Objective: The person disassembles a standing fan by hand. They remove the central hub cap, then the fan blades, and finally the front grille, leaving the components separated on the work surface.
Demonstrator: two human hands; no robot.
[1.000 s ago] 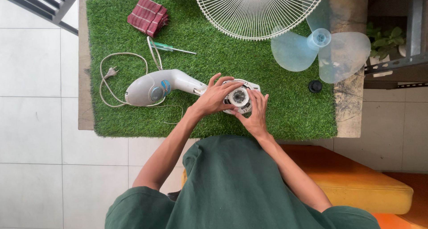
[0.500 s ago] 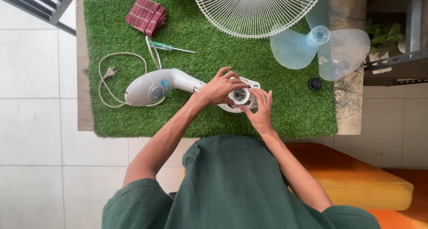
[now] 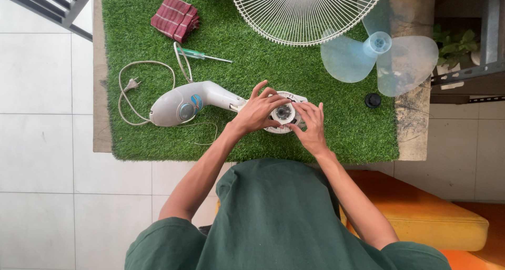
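A grey-white fan body (image 3: pixel 184 104) lies on its side on a green artificial-grass mat (image 3: pixel 158 138), its round white motor head (image 3: pixel 284 112) facing up at the right end. My left hand (image 3: pixel 255 112) grips the left side of the motor head, fingers curled over its rim. My right hand (image 3: pixel 311 125) holds the right side, fingertips at the round hub in the middle. Both hands cover much of the motor head.
A white wire fan guard (image 3: pixel 305 12) lies at the mat's far edge, a translucent blue fan blade (image 3: pixel 381 57) to its right, a small black cap (image 3: pixel 372 100) beside it. A green-handled screwdriver (image 3: pixel 202 55), a folded red cloth (image 3: pixel 175 17) and the power cord with plug (image 3: pixel 131 84) lie left. An orange cushion (image 3: pixel 421 212) sits lower right.
My right hand's fingers have shifted a little around the hub of the motor head. My left hand keeps its grip; the fan body has barely moved.
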